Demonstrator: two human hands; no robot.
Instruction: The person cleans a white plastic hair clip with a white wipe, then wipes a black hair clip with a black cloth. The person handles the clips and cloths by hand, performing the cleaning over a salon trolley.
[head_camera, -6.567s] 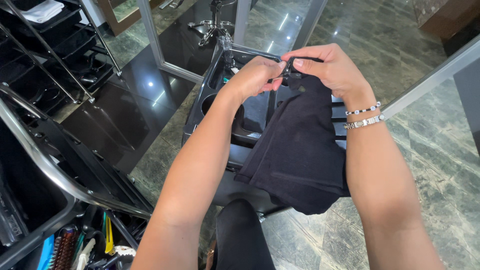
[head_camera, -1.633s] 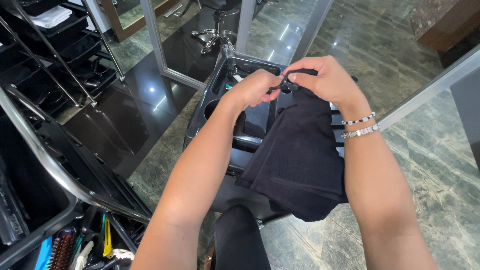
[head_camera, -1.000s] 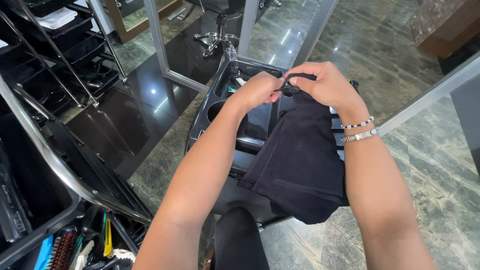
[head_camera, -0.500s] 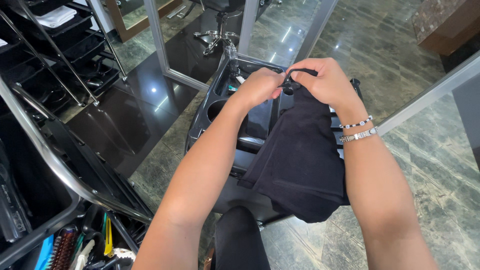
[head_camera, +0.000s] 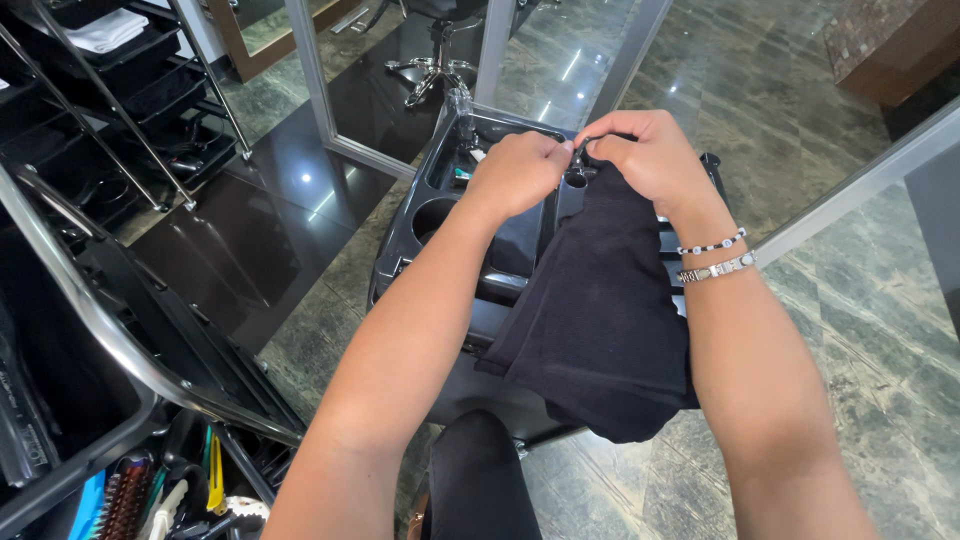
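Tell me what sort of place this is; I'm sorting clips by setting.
Probably a hair salon: a black trolley, combs and brushes in a tray, and a chair base seen in a mirror.

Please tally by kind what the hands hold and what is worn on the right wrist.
Black cloth: 1, pinched by left hand and right hand
Small dark object between the fingertips: 1
Bracelets: 2
Total: 4

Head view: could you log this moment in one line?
left hand + right hand: pinching small dark metal tool | black cloth: hanging below

Black salon trolley (head_camera: 440, 215), tool drawer (head_camera: 160, 490), marble floor (head_camera: 850, 330)
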